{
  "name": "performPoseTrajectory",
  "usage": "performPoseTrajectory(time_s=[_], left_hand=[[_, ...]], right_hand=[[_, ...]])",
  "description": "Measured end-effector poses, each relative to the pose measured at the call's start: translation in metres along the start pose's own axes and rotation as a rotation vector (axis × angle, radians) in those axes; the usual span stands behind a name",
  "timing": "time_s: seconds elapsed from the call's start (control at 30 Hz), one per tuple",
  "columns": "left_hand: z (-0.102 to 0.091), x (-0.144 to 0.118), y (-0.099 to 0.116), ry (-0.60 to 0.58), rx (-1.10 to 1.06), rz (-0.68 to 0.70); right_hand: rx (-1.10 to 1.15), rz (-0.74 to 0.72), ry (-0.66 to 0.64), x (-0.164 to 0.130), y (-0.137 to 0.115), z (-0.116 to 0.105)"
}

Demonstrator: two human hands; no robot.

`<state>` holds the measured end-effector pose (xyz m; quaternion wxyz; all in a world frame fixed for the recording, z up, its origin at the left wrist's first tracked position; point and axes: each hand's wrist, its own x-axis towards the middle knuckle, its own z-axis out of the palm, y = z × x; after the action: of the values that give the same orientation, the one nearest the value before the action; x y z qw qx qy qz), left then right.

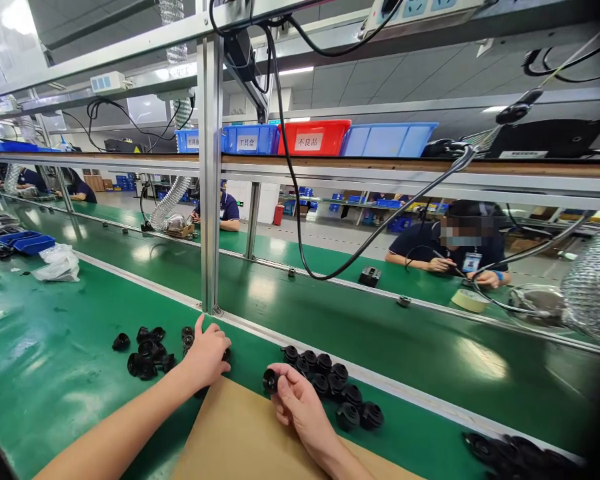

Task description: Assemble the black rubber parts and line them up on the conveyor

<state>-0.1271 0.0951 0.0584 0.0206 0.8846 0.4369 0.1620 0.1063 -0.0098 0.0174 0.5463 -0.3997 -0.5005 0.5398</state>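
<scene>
My right hand (300, 407) pinches a small black round plastic part (271, 381) between thumb and fingers, its hollow side towards me. It is held above the back edge of a brown cardboard sheet (245, 433). My left hand (207, 353) reaches over the green bench near the aluminium post, its fingers curled about another black plastic part (227, 355), mostly hidden by the hand. A few similar black parts (187, 337) show just behind it. Left of that hand lies a loose pile of black cup-shaped parts (150, 350). Beyond my right hand stand several black parts (336, 383) in rough rows.
More black parts (517, 453) lie at the lower right. An aluminium post (211, 180) rises at the bench's back rail. Above, a shelf carries blue bins (387, 140) and a red bin (314, 138); a black cable (300, 220) hangs down. A co-worker (445, 247) sits opposite.
</scene>
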Motion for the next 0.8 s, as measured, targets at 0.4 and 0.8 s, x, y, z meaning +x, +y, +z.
performPoseTrajectory(time_s=[0.4,0.8], left_hand=[[0.009,-0.026,0.066,0.014,-1.063,-0.113],[0.032,-0.026,0.065,0.038,-1.176,-0.041]], right_hand=[[-0.372,-0.283,0.242,-0.004,-0.011,-0.011],[-0.591,-0.513,0.103,-0.009,-0.025,-0.012]])
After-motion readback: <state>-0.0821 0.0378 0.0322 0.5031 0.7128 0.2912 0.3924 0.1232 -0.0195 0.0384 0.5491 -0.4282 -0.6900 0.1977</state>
